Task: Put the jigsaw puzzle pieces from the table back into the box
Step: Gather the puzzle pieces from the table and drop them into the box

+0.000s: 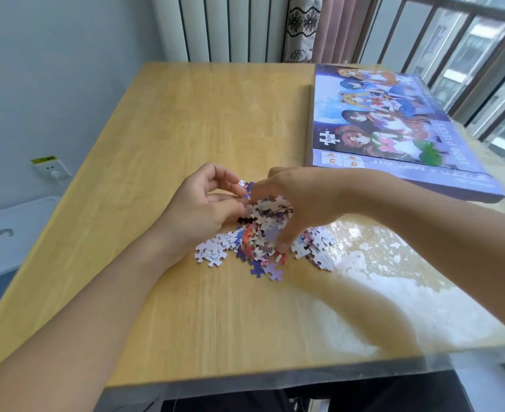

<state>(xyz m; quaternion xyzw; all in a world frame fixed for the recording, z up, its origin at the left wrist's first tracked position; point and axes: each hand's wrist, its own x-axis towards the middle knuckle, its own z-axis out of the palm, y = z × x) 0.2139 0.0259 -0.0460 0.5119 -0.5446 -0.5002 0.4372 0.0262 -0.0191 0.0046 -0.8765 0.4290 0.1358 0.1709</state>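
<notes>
A heap of jigsaw puzzle pieces (263, 236) lies in the middle of the wooden table (186, 129). My left hand (203, 206) rests at the heap's left side with curled fingers touching the pieces. My right hand (298, 200) comes from the right and curls over the top of the heap, thumb down among the pieces and fingers gripping a clump. The puzzle box (394, 126), blue-purple with cartoon figures on its lid, lies closed at the far right of the table.
Several loose pieces (211, 252) spread out to the left and right of the heap. A white radiator (224, 25) and a curtain stand behind the table. A window railing runs along the right. A white storage bin (4, 236) sits on the floor at the left.
</notes>
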